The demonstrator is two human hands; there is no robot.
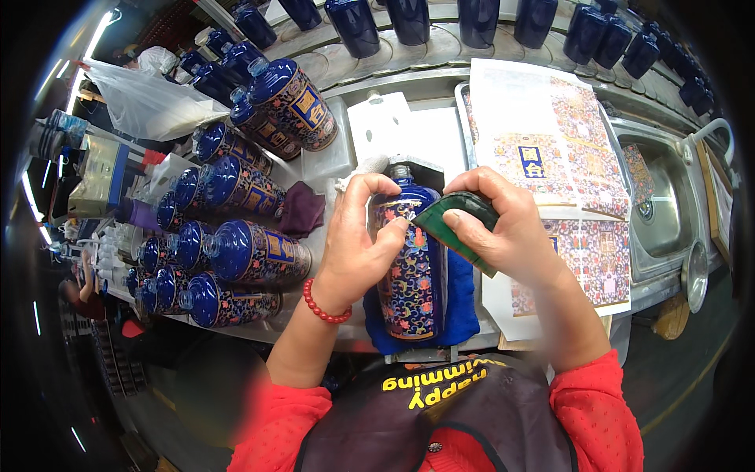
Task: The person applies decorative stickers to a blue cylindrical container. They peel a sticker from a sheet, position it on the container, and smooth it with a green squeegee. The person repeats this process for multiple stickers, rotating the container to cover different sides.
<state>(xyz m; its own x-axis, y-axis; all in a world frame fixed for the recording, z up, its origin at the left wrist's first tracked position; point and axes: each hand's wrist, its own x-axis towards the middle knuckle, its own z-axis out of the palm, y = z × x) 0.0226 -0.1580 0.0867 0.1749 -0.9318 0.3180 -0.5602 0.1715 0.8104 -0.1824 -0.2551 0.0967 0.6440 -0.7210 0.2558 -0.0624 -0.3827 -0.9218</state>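
A dark blue bottle (409, 295) with a colourful floral decal lies in front of me, neck pointing away, on a blue cloth (464, 303). My left hand (360, 240) curls round the bottle's left shoulder, its thumb pressed on the upper part of the decal and its index finger by the neck. In my right hand (495, 224) is a green, flat scraper (456, 230), pinched between thumb and fingers. The scraper's pointed corner meets the bottle near my left thumb. The bottle's underside is hidden.
Several decorated bottles (259, 252) lie or stand at left beside a purple cloth (303, 209). Printed decal sheets (543, 204) lie at right, before a metal sink (661, 228). Plain blue bottles (409, 20) line the conveyor (377, 64) at the back. A plastic bag (149, 98) hangs at far left.
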